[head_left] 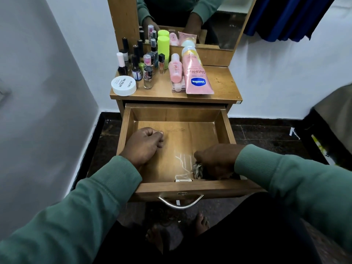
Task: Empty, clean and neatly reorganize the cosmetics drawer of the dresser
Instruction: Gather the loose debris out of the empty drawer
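Both hands are down in the empty drawer [122, 140], right hand [217, 159] gripping a cloth [198, 169] in the front right corner, left hand [142, 145] curled in an empty fist, bottles [144, 60] parked on the desk [219, 82], so I'd wipe corners first, then long strokes forward.

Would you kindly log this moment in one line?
drawer: open, emptied | right hand: grips cloth, front-right | left hand: curled, inside | cosmetics: on dresser top
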### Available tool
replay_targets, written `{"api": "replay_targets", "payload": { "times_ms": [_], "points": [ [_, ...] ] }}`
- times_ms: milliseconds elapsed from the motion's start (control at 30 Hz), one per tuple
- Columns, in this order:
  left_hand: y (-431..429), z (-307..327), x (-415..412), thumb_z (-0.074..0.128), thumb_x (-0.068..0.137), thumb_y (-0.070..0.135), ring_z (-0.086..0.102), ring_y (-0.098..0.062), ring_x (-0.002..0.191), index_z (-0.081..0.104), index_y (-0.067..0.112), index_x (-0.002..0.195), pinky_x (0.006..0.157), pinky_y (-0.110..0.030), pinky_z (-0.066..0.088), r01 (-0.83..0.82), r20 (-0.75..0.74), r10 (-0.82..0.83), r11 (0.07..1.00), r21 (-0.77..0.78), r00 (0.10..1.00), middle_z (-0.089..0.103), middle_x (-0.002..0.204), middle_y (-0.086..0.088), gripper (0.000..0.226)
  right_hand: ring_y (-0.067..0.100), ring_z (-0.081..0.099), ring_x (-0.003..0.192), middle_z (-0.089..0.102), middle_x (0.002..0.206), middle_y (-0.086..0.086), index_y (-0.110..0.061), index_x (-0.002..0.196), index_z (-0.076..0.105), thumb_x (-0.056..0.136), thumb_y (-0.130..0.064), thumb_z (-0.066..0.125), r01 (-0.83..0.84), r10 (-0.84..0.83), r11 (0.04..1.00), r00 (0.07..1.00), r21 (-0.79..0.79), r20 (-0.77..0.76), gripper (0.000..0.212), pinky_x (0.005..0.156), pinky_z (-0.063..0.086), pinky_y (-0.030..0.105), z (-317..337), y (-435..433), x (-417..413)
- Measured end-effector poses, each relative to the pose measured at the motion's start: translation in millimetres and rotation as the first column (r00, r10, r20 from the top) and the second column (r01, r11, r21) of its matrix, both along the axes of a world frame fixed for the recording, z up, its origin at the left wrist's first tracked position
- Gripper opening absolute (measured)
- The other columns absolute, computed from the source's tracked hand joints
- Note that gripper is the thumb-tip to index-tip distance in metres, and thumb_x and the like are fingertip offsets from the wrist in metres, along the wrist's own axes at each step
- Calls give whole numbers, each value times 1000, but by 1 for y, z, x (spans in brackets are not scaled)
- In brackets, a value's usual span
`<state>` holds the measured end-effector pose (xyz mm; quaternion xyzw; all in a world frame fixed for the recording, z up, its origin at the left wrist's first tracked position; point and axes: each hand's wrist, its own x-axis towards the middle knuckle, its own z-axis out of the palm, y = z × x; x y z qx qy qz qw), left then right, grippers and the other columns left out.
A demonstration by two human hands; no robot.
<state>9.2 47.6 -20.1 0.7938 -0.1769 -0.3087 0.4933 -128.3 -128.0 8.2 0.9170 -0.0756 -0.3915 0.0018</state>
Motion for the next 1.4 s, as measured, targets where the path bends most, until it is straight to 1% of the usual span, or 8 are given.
{"api": "replay_targets", "payload": {
  "times_ms": [567,667,800,867,967,1067,1200,1400],
  "points": [
    [-7,-8,0,62,99,29,71,-18,79,76,8,86,85,-42,58,-96,-5,96,995,-35,995,77,83,-6,28,20,55,122,65,131,12,-4,128,70,96,7,55,-119,-42,752,973,648,227,38,84,34,0,-21,42,38],
    [-6,-7,0,61,100,30,70,-15,77,76,8,88,75,-32,53,-90,-6,90,996,-17,996,77,84,-6,29,25,59,111,63,123,16,1,123,66,97,7,51,-175,9,742,968,647,251,30,92,42,15,-30,31,37],
    [-2,-6,-1,60,101,34,68,-13,80,77,12,91,72,-28,47,-80,-19,80,997,0,997,77,89,-5,30,32,59,106,61,110,19,0,106,58,95,3,50,390,-375,418,897,820,-236,14,96,50,37,-32,2,24],
    [-2,-7,0,60,101,36,69,-15,84,77,15,91,76,-32,49,-76,-26,76,997,4,997,77,90,-4,29,37,63,113,66,118,20,2,116,62,92,-6,59,439,-456,526,868,728,-194,25,97,55,43,-34,-26,16],
    [-1,-7,2,60,100,39,69,-20,90,77,18,90,84,-39,53,-66,-28,66,998,16,997,77,90,-2,29,25,63,118,68,124,8,-20,118,71,98,-19,64,-180,131,953,970,243,205,21,100,55,45,-23,-35,6],
    [-1,-5,2,60,100,39,70,-20,90,77,18,89,89,-43,54,-72,-20,72,997,14,997,77,88,-1,29,20,57,126,61,134,4,-20,131,62,102,-19,58,-197,148,976,915,96,376,30,106,50,37,-13,-27,6],
    [-4,-1,-1,59,102,34,69,-19,89,76,13,93,86,-38,54,-76,-4,76,997,13,997,76,90,-4,29,22,60,114,64,119,2,-22,116,67,105,-23,51,122,-338,892,821,436,460,19,100,51,40,-13,-14,29],
    [-5,-1,-1,62,100,28,72,-26,81,75,9,85,76,-37,58,-94,18,94,996,3,995,77,81,-8,28,12,51,114,64,119,-16,-37,108,76,91,-3,67,-148,-42,920,883,362,467,38,102,44,33,-28,19,56]
  ]
}}
